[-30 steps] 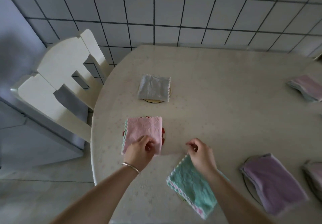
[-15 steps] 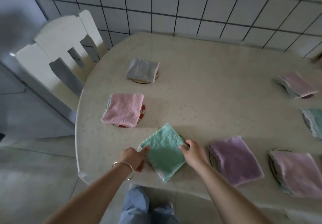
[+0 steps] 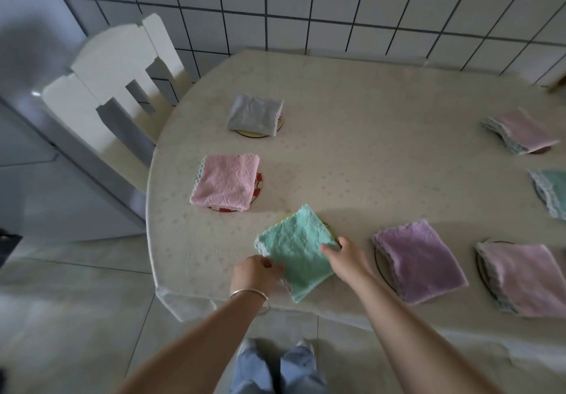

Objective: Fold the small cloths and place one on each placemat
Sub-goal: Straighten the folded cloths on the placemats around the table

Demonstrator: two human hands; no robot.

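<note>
Hands work nearest: left hand (image 3: 257, 272) pinches the mint cloth (image 3: 295, 254) at its 8 o'clock edge, right hand (image 3: 344, 255) pinches its 3 o'clock corner. Cloth lies folded, skewed over a yellow placemat (image 3: 283, 219). Step: squaring placement. Next: rotate, centre, release. Pink cloth (image 3: 225, 181) at 11 o'clock, grey cloth (image 3: 254, 114) beyond, both placed on worktop (image 3: 382, 163).

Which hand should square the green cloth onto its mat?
Probably the right hand: it rests on the green cloth beside the exposed mat edge. Left hand pinches the near corner, farther away.
</note>
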